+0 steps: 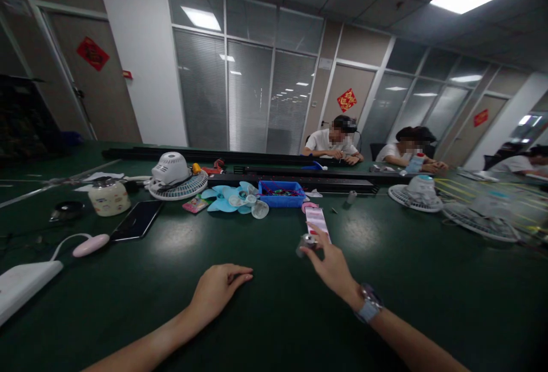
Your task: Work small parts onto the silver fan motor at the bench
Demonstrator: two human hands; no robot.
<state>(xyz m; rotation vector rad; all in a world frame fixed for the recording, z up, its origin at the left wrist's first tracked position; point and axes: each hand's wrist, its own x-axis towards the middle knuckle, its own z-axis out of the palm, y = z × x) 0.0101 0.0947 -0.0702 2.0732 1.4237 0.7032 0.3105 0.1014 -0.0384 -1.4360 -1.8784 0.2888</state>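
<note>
My right hand point(331, 266) grips a small motor point(306, 243), a short silver cylinder, between thumb and fingers. Just beyond those fingers lies a phone point(317, 219) with a lit pinkish screen. My left hand point(220, 286) is over the near middle of the green table, with thumb and index finger pinched together. Anything between those fingertips is too small or hidden to make out. Farther off, a blue bin point(281, 201) holds small coloured wires or parts. Blue fan blades point(229, 199) lie to the left of it.
Fan housings stand at left point(173, 175) and right point(417, 194). On the left are a jar point(109, 196), a dark phone point(137, 221) and a white power strip point(25, 286). Black rails point(299, 184) cross the table. People in white sit opposite.
</note>
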